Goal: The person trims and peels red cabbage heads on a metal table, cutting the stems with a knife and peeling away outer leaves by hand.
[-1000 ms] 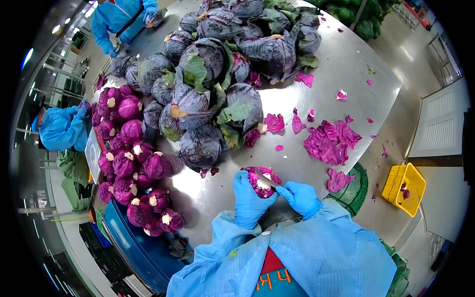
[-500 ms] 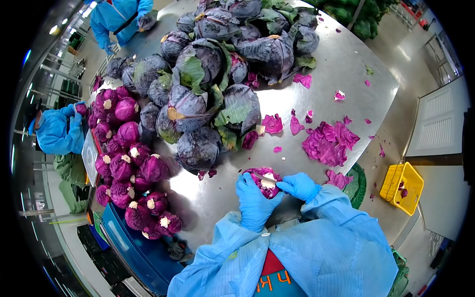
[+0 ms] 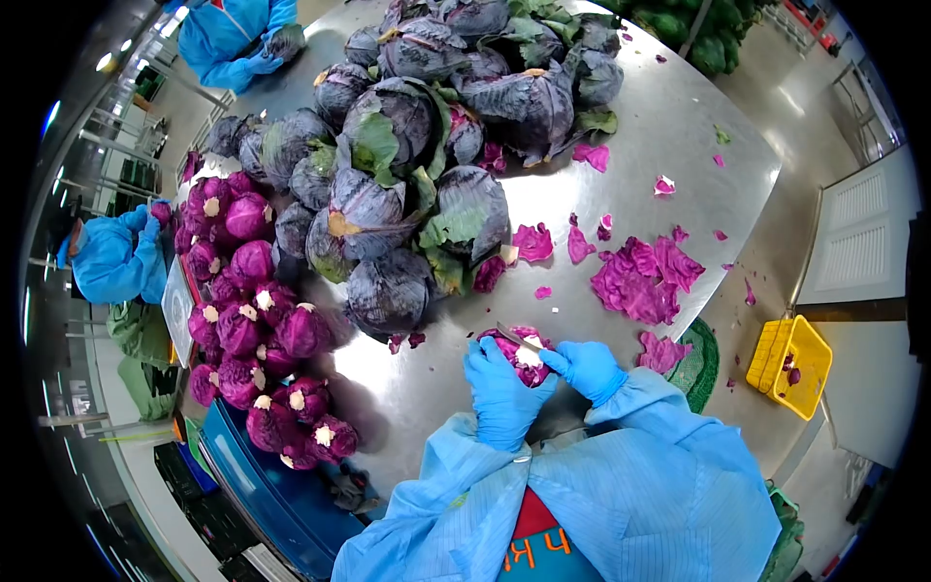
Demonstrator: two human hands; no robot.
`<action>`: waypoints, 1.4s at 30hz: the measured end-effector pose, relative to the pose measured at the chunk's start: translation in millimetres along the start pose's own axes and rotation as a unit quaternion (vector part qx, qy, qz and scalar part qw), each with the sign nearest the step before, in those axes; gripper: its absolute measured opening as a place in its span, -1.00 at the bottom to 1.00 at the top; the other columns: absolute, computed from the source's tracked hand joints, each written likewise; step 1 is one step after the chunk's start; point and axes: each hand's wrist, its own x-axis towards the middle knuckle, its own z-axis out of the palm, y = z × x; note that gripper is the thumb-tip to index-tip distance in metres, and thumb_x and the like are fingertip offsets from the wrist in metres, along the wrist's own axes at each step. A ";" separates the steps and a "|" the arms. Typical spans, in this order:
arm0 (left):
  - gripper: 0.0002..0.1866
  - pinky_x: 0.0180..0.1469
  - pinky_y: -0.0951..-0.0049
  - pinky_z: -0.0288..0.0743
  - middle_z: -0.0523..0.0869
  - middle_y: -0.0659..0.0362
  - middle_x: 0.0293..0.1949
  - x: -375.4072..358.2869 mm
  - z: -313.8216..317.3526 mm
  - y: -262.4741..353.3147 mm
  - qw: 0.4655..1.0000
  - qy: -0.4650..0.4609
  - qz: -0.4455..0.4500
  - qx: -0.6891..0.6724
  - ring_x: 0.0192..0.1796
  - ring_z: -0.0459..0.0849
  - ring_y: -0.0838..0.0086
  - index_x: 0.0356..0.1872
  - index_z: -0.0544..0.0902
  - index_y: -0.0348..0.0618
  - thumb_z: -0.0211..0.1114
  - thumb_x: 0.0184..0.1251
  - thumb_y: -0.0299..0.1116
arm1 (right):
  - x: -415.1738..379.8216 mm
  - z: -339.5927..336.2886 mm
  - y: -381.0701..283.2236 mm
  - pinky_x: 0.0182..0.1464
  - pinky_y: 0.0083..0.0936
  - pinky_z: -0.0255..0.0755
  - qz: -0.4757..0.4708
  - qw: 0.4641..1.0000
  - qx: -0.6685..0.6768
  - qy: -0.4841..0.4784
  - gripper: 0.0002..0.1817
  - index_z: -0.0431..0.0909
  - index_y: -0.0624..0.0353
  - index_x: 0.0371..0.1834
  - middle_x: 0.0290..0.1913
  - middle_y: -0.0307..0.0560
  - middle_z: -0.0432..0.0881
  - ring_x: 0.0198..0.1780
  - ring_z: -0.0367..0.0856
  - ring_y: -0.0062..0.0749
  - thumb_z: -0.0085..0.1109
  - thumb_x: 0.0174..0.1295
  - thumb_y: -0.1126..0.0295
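Note:
My left hand (image 3: 506, 396), in a blue glove, is closed round a peeled red cabbage (image 3: 532, 372) over the near edge of the steel table. The cabbage's pale cut stem end faces up. A knife (image 3: 517, 336) is gripped in my right hand (image 3: 589, 371), its blade lying across the stem end and pointing up and left. The knife's handle is hidden by my fingers. Unpeeled red cabbages (image 3: 390, 291) with dark outer leaves are heaped beyond my hands. To the left sits a pile of trimmed purple cabbages (image 3: 254, 330) with white stem ends.
Torn purple leaves (image 3: 640, 281) lie right of my hands on the steel table (image 3: 718, 126). A yellow basket (image 3: 790, 367) stands on the floor at right. A blue bin (image 3: 257, 485) is at lower left. Two co-workers in blue gowns (image 3: 116, 257) stand at the left and far left.
The knife blade has swung and now sticks out past the cabbage's upper left side. My left hand keeps its hold. The far co-worker's hands have come together at a cabbage.

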 end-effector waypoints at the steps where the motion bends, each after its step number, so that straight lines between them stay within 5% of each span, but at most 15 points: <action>1: 0.06 0.15 0.04 0.38 0.37 -0.23 0.11 -1.3 0.4 -2.4 1.000 0.012 0.013 -0.002 0.11 0.41 -0.11 0.23 0.25 -0.38 0.61 -0.30 -0.04 | -1.1 2.7 -0.7 -0.37 -0.12 0.48 0.026 1.000 0.007 0.005 -0.61 0.64 -0.03 -0.16 -0.45 -0.01 0.63 -0.47 0.61 0.02 0.04 0.33 -0.08; 7: 0.04 0.12 0.01 0.39 0.37 -0.23 0.09 -1.2 0.3 -9.0 1.000 0.003 -0.001 -0.018 0.09 0.42 -0.12 0.22 0.26 -0.36 0.61 -0.31 -0.04 | 0.7 -27.3 -26.6 -0.19 -0.19 0.51 0.051 0.967 0.230 0.102 -0.56 0.63 0.08 -0.04 -0.33 0.06 0.65 -0.29 0.65 0.00 0.22 0.23 -0.04; 11: 0.06 0.06 0.00 0.44 0.36 -0.24 0.06 -4.3 4.2 -3.7 0.999 0.013 0.008 0.041 0.09 0.41 -0.14 0.21 0.25 -0.38 0.61 -0.32 0.01 | 24.0 -45.3 -18.7 -0.04 -0.29 0.51 -0.053 0.982 0.181 0.010 -0.44 0.52 0.03 0.24 -0.19 0.12 0.63 -0.15 0.65 -0.10 0.28 0.21 0.06; 14: 0.08 0.08 -0.02 0.43 0.35 -0.25 0.07 -7.2 2.5 5.0 0.998 0.000 0.003 0.068 0.11 0.39 -0.14 0.21 0.24 -0.40 0.60 -0.33 0.02 | 31.3 -60.6 -32.8 -0.20 -0.12 0.49 -0.077 0.995 0.055 -0.035 -0.64 0.62 0.08 -0.09 -0.29 0.05 0.67 -0.25 0.64 0.00 0.20 0.21 0.07; 16: 0.09 0.11 -0.03 0.41 0.34 -0.27 0.09 -4.8 7.7 3.8 0.999 -0.004 -0.022 0.041 0.11 0.39 -0.14 0.22 0.23 -0.41 0.59 -0.33 0.04 | 38.6 -58.0 -35.0 -0.24 -0.11 0.50 -0.061 0.994 0.089 -0.034 -0.75 0.63 0.07 -0.28 -0.35 0.04 0.66 -0.27 0.64 0.00 0.22 0.12 0.14; 20: 0.14 0.20 -0.05 0.36 0.31 -0.34 0.16 -5.7 -0.1 4.6 0.997 -0.026 -0.030 0.065 0.16 0.37 -0.19 0.26 0.18 -0.44 0.56 -0.26 0.11 | 43.1 -56.6 -39.3 -0.22 -0.14 0.51 -0.029 0.998 0.019 -0.051 -0.76 0.68 0.02 -0.28 -0.36 0.03 0.68 -0.28 0.66 0.01 0.20 0.04 0.19; 25: 0.12 0.18 -0.06 0.38 0.28 -0.33 0.20 -8.5 2.6 5.0 0.997 -0.040 -0.042 0.055 0.18 0.36 -0.19 0.23 0.19 -0.42 0.56 -0.25 0.15 | 45.4 -59.3 -45.1 -0.14 -0.14 0.53 0.020 0.998 0.008 -0.060 -0.62 0.69 0.09 -0.28 -0.31 0.09 0.69 -0.21 0.67 0.05 0.23 0.02 0.02; 32: 0.06 0.15 -0.09 0.38 0.31 -0.31 0.19 -6.4 -15.1 3.0 0.995 -0.038 -0.009 0.092 0.23 0.33 -0.16 0.16 0.29 -0.38 0.51 -0.25 0.24 | 40.3 -45.4 -26.0 -0.10 -0.20 0.54 0.047 0.986 0.157 -0.040 -0.66 0.69 0.11 -0.29 -0.26 0.17 0.68 -0.18 0.66 0.04 0.26 0.01 0.09; 33: 0.01 0.20 -0.14 0.32 0.31 -0.27 0.24 -4.9 -9.3 2.3 0.991 0.058 0.042 0.118 0.31 0.28 -0.13 0.19 0.33 -0.37 0.43 -0.16 0.25 | 42.8 -37.3 -19.3 -0.12 -0.25 0.57 0.038 0.988 0.141 -0.047 -0.63 0.72 0.06 -0.22 -0.28 0.09 0.71 -0.23 0.70 -0.04 0.27 0.02 0.05; 36: -0.07 0.26 -0.17 0.25 0.33 -0.20 0.29 11.5 -8.3 12.9 0.966 -0.075 0.087 0.230 0.38 0.24 -0.09 0.22 0.39 -0.33 0.35 -0.04 0.23 | 44.5 -29.8 -27.4 -0.12 -0.18 0.56 0.004 0.997 0.059 -0.052 -0.62 0.71 0.09 -0.28 -0.31 0.13 0.70 -0.25 0.68 0.05 0.16 0.07 0.03; 38: -0.28 0.28 -0.14 0.25 0.49 -0.08 0.22 24.4 -19.3 24.1 0.966 -0.162 0.062 0.194 0.38 0.30 -0.03 0.17 0.55 -0.13 0.26 0.06 0.18 | 41.0 -38.5 -35.1 -0.06 -0.14 0.53 0.055 0.995 0.030 -0.079 -0.54 0.72 0.09 -0.22 -0.23 0.17 0.69 -0.15 0.67 0.08 0.13 0.03 -0.03; 42: -0.41 0.25 -0.09 0.30 0.60 0.04 0.11 25.2 -9.9 17.5 0.972 -0.125 0.070 0.189 0.33 0.40 0.09 0.05 0.64 0.02 0.27 0.06 0.16 | 41.8 -49.7 -43.1 -0.10 -0.13 0.54 0.050 0.994 0.011 -0.092 -0.58 0.70 0.13 -0.32 -0.25 0.17 0.69 -0.19 0.67 0.09 0.14 0.01 0.00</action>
